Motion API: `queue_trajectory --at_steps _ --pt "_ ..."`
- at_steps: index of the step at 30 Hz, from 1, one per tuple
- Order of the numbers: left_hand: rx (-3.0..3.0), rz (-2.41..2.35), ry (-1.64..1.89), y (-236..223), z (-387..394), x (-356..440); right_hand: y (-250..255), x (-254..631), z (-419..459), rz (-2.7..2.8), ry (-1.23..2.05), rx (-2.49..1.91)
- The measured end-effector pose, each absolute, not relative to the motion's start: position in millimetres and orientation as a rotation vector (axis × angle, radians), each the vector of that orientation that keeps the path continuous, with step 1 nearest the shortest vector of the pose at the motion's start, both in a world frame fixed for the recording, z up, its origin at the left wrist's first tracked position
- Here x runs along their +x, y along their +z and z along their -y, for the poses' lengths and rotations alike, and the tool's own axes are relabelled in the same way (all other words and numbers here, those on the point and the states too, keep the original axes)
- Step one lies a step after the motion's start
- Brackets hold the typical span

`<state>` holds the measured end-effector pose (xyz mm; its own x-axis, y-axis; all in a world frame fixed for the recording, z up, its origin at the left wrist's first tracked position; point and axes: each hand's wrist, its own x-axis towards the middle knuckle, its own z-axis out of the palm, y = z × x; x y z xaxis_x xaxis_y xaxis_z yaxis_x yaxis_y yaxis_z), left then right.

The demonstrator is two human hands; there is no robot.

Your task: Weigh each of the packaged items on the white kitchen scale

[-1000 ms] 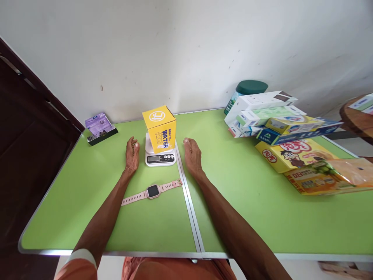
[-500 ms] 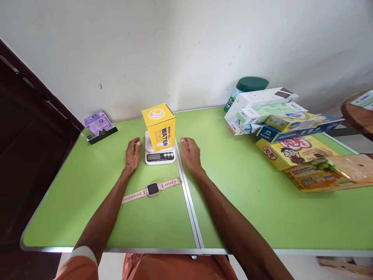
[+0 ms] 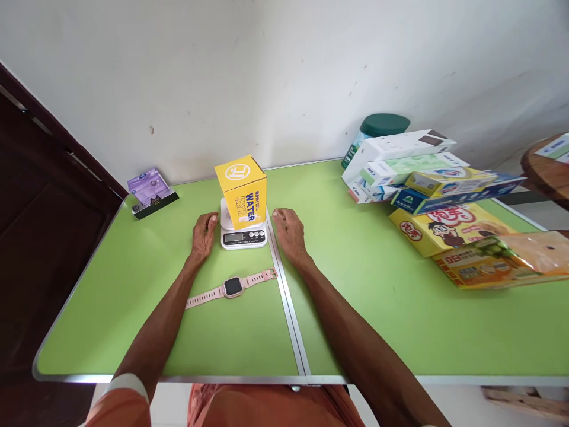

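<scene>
A yellow box (image 3: pixel 243 193) printed with "WATER" stands upright on a white kitchen scale (image 3: pixel 244 239), whose small display is too small to read. My left hand (image 3: pixel 204 237) rests on the green table just left of the scale, open and holding nothing, its fingers loosely bent. On the other side, my right hand (image 3: pixel 290 233) lies close to the scale, also open and without anything in it. Neither hand touches the box. Nearer to me, between my forearms, a pink smartwatch (image 3: pixel 232 287) is laid out flat; my left forearm covers its strap end.
A purple-and-black box (image 3: pixel 152 193) sits at the table's back left. Several boxes, including a yellow carton (image 3: pixel 444 228), are piled on the right, with a green-lidded tub (image 3: pixel 383 126) behind them. A metal seam (image 3: pixel 287 308) crosses the green table (image 3: pixel 377 332).
My left hand has shifted slightly toward the scale. The view has moved a little; the box, scale and watch stay in place.
</scene>
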<state>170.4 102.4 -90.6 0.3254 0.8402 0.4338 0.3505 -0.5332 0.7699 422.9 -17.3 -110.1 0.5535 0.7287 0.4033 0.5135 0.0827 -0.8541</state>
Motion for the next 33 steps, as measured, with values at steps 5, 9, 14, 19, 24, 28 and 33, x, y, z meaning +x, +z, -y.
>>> queue_trajectory --at_steps 5,9,14,19,24,28,33 --pt "2.035 -1.036 1.145 -90.7 -101.3 170.6 -109.9 422.9 17.6 1.08 0.228 -1.571" --pt "2.044 -1.028 1.124 -90.6 -101.2 170.0 -110.0 423.4 17.7 1.094 0.232 -1.573" --pt "2.078 -1.046 1.06 -86.6 -99.2 169.5 -111.1 423.7 17.0 1.099 0.227 -1.574" --pt "2.072 -1.05 1.062 -84.7 -98.6 170.5 -111.0 422.8 15.9 1.09 0.234 -1.582" --pt "2.073 -1.043 1.078 -84.6 -98.8 170.7 -111.4 422.4 15.1 1.085 0.255 -1.59" --pt "2.067 -1.045 1.078 -83.8 -98.2 170.8 -112.1 423.1 15.0 1.097 0.249 -1.599" --pt "2.069 -1.047 1.073 -83.3 -98.2 171.2 -112.0 423.7 14.9 1.123 0.246 -1.609"
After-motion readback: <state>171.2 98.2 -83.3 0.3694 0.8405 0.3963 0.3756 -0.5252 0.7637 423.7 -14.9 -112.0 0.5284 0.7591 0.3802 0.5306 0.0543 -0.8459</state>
